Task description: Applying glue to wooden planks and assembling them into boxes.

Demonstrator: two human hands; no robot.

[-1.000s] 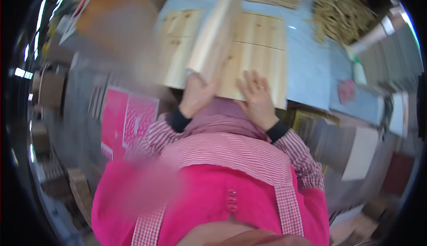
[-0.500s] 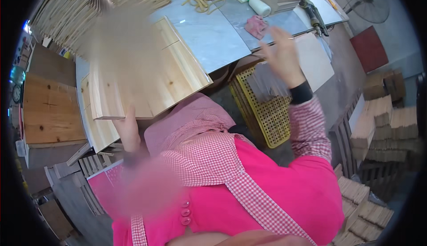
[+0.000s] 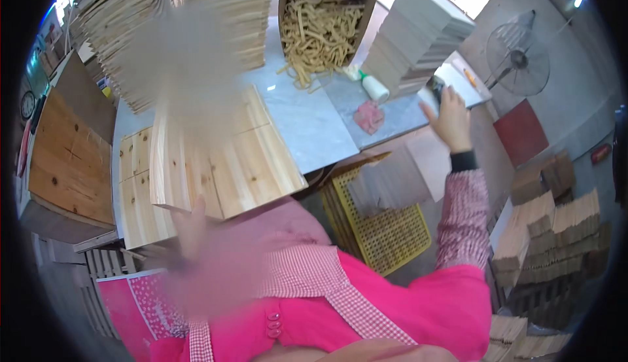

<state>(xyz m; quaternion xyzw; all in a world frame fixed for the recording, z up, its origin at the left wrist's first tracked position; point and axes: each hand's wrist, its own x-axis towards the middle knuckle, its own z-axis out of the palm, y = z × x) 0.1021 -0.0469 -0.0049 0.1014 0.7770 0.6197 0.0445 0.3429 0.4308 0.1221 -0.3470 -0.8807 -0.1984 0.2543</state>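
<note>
A pale pine panel with knots lies at the near left of the table, partly over another pine board. A plank stands along its left side. At the near edge, my left hand grips the pine work, its thumb up and its fingers hidden beneath; a blur covers part of the arm. My right hand is stretched to the table's right end. Its thumb and fingers are apart around a dark handheld power tool, mostly hidden by the hand.
Tall stacks of thin boards stand at the far left. A box of tan strips, a white bottle, a pink cloth and stacked panels are on the table. A yellow crate sits below; a fan stands right.
My right hand has moved outward to the tool at the table's right end. My left hand stays at the pine panel. The view has tilted up, showing more of the far table.
</note>
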